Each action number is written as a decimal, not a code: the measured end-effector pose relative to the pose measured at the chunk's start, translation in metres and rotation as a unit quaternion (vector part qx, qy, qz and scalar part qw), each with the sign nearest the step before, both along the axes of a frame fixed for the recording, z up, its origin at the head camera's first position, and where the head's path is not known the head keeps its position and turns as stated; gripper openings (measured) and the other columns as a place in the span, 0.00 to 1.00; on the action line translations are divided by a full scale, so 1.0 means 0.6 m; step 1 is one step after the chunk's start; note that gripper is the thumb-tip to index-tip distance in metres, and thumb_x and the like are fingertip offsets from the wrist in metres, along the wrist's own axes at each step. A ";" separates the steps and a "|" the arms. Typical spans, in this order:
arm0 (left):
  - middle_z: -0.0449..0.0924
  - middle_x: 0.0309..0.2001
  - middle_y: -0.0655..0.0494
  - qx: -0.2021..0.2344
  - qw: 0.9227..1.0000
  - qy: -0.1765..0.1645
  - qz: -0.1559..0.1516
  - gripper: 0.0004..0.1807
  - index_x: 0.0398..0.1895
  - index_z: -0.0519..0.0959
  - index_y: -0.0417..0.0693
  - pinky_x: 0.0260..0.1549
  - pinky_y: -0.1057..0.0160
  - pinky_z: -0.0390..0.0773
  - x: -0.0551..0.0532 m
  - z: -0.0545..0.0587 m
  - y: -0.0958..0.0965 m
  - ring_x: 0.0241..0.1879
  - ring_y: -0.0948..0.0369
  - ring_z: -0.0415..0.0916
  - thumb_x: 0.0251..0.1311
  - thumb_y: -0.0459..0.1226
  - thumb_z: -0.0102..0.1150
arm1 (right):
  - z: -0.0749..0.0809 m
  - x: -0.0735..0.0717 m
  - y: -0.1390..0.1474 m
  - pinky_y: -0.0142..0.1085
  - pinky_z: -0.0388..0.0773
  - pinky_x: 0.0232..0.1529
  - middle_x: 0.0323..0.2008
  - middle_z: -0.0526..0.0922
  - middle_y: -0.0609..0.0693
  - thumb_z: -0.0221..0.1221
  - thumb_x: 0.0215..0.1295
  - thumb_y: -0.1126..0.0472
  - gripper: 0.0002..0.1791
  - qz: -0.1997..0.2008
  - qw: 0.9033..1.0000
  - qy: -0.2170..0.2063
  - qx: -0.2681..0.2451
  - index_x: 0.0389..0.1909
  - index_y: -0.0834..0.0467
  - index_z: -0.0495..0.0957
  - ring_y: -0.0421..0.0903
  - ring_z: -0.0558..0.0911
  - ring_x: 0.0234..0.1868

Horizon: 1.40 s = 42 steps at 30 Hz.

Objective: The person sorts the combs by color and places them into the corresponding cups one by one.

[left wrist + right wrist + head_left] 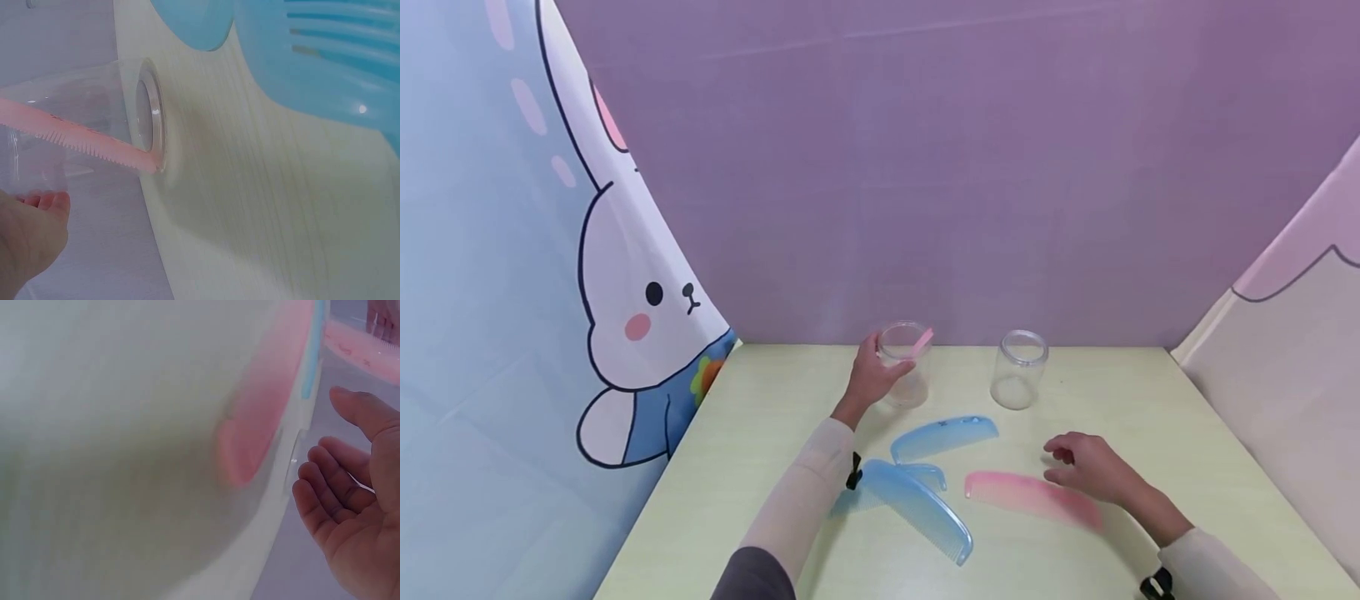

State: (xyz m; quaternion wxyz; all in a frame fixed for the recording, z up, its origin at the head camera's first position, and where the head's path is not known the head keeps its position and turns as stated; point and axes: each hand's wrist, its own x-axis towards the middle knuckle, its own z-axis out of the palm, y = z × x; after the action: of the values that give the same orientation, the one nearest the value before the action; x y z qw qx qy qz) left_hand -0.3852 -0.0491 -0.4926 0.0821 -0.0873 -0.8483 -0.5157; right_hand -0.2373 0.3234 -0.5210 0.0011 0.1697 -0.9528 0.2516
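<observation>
At the back of the table my left hand holds a clear plastic jar by its side, thumb in front and fingers curled behind. Inside that jar a pink comb leans at a slant, its end reaching the rim. My right hand, fingers loosely bent and holding nothing, hovers over the right part of a larger-looking pink comb lying on the table. Whether it touches this comb is not seen; in the right wrist view the fingers appear apart from it.
A second clear jar stands upright to the right of the held one. Several blue combs lie in front: one behind, and a large one overlapping others near the left forearm. Purple cloth hangs behind the pale table.
</observation>
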 end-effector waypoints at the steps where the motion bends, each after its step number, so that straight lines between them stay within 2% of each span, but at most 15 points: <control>1: 0.70 0.68 0.45 0.001 1.000 0.000 0.000 0.49 0.75 0.60 0.42 0.67 0.42 0.71 0.000 0.000 0.000 0.66 0.47 0.71 0.55 0.50 0.74 | -0.001 0.003 0.001 0.31 0.76 0.35 0.32 0.81 0.43 0.74 0.52 0.56 0.19 -0.002 1.000 -0.003 0.000 0.44 0.61 0.85 0.36 0.74 0.33; 9: 0.71 0.68 0.44 0.008 1.000 0.003 0.001 0.50 0.75 0.60 0.40 0.66 0.42 0.71 -0.006 -0.006 0.001 0.65 0.47 0.71 0.54 0.49 0.75 | -0.010 0.022 0.016 0.31 0.75 0.34 0.31 0.79 0.42 0.76 0.51 0.54 0.20 0.003 1.000 -0.019 0.013 0.43 0.60 0.85 0.35 0.73 0.33; 12: 0.70 0.68 0.44 0.009 1.000 0.002 0.000 0.50 0.75 0.60 0.42 0.66 0.42 0.71 -0.007 -0.008 0.002 0.65 0.47 0.71 0.54 0.50 0.75 | -0.014 0.028 0.022 0.31 0.75 0.34 0.31 0.79 0.42 0.76 0.50 0.54 0.21 0.011 1.000 -0.011 0.016 0.43 0.60 0.85 0.35 0.73 0.33; 21: 0.71 0.67 0.45 0.010 1.000 0.000 0.002 0.48 0.74 0.61 0.43 0.67 0.43 0.70 -0.007 -0.007 0.004 0.65 0.47 0.71 0.55 0.50 0.75 | -0.024 0.046 0.038 0.30 0.72 0.34 0.32 0.77 0.42 0.77 0.48 0.51 0.26 0.022 0.999 -0.021 0.014 0.45 0.61 0.84 0.33 0.70 0.33; 30: 0.71 0.67 0.44 0.008 1.000 0.003 0.003 0.48 0.74 0.62 0.43 0.67 0.42 0.70 -0.008 -0.006 0.003 0.65 0.47 0.71 0.54 0.49 0.75 | -0.037 0.058 0.042 0.30 0.73 0.34 0.32 0.77 0.40 0.79 0.43 0.49 0.27 0.030 0.999 -0.017 0.028 0.43 0.58 0.84 0.32 0.70 0.32; 34: 0.69 0.69 0.45 0.005 1.000 -0.004 0.004 0.50 0.76 0.59 0.43 0.68 0.42 0.69 -0.010 -0.008 0.006 0.67 0.47 0.70 0.56 0.50 0.74 | -0.042 0.062 0.045 0.31 0.75 0.35 0.33 0.78 0.39 0.79 0.44 0.50 0.25 0.035 0.999 -0.005 0.038 0.42 0.56 0.84 0.31 0.71 0.33; 42: 0.69 0.70 0.44 -0.005 1.000 -0.006 0.009 0.50 0.76 0.59 0.42 0.68 0.43 0.69 -0.009 -0.008 0.007 0.68 0.47 0.69 0.55 0.50 0.74 | -0.050 0.068 0.047 0.32 0.76 0.35 0.33 0.79 0.37 0.79 0.43 0.51 0.22 0.048 0.996 0.060 0.042 0.38 0.54 0.84 0.29 0.71 0.33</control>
State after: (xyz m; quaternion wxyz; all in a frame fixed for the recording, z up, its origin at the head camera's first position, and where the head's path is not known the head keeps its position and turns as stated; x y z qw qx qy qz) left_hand -0.3906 -0.0446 -0.4972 0.0816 -0.0774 -0.8522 -0.5110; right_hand -0.1966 0.3514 -0.5510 0.0386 0.2300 -0.9515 0.2004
